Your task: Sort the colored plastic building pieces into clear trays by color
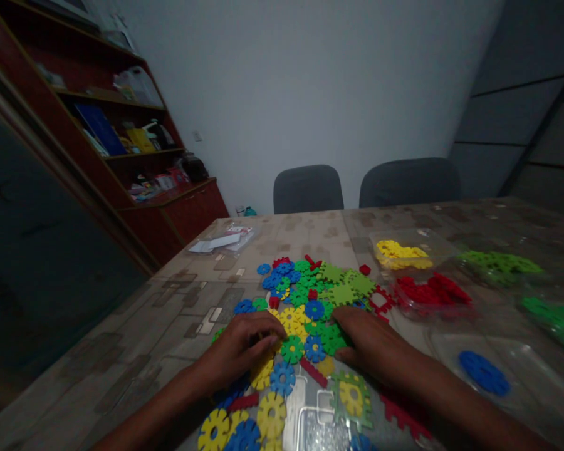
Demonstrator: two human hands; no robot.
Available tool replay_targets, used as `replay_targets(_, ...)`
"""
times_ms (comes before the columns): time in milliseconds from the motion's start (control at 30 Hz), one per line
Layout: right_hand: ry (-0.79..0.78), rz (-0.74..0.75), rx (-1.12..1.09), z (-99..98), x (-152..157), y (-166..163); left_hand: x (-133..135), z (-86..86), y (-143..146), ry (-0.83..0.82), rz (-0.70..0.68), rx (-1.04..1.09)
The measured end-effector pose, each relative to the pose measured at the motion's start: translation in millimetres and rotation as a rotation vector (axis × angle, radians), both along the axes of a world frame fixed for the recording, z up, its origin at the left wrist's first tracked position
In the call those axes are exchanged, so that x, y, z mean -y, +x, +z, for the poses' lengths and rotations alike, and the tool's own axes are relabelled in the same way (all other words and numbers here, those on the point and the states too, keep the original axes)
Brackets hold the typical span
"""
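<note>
"How does the table (160, 313) look?"

"Brown and beige, patterned with boxes and lines. Take the red tub (451, 310) as your marker; it's clear, full of red pieces (430, 289)."

"What's left of it?"

"A heap of toy pieces (305, 282), many overlapping: blue, yellow and green wheels, red strips (313, 372) among them, and light green squares (342, 295) on the side nearer the tub."

"And behind it?"

"Just behind, a tub of yellow pieces (399, 252). Behind and right, light green pieces (502, 263) in another; farther right, darker green pieces (557, 318)."

"In front?"

"A clear tub (536, 363) with a blue piece (484, 373) inside."

"Anything farther off?"

"A clear bag (247, 238) with white papers (224, 241), well left and behind."
</note>
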State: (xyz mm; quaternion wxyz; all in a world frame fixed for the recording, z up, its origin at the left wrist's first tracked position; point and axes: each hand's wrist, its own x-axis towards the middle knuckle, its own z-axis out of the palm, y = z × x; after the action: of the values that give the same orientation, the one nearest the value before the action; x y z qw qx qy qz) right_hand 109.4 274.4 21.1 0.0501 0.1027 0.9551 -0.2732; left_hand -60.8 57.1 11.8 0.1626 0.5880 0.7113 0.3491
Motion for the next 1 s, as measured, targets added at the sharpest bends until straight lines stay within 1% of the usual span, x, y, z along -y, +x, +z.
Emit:
replay_targets(233,-0.012,0.003,0.040,5.0,3.7,-3.4,0.1,0.9,0.5,-0.024,0.003,-0.013)
replay_targets(400,-0.048,-0.013,-0.022,-1.3,6.3,-0.3,1.6,-1.9,-0.9,-0.029,-0.005,-0.025)
replay_targets(533,-0.085,-0.060,-0.116,-6.1,4.8,18.3,1.6,-5.1,-2.1,-0.023,-0.013,-0.031)
replay_targets(633,-0.142,-0.042,-0.168,-4.4,2.3,37.4,0.9,-6.2,-1.9,-0.025,-0.014,-0.035)
replay_targets(767,-0.096,-0.044,-0.041,-0.8,-0.1,60.2,-0.6,-3.9,0.1,-0.025,-0.011,-0.051)
replay_targets(833,-0.099,-0.060,0.001,3.7,-3.8,69.3,-1.2,-2.2,1.0,-0.027,-0.017,-0.067)
replay_targets(900,-0.125,-0.086,-0.014,14.0,-13.9,77.4,-1.4,-1.3,1.2,-0.034,-0.019,-0.078)
replay_targets(967,-0.118,-0.143,-0.104,30.8,-34.6,86.8,-1.1,-2.1,0.4,-0.036,-0.017,-0.080)
replay_targets(1000,-0.093,-0.190,-0.162,40.2,-49.7,93.2,-0.8,-2.9,-0.3,-0.034,-0.018,-0.078)
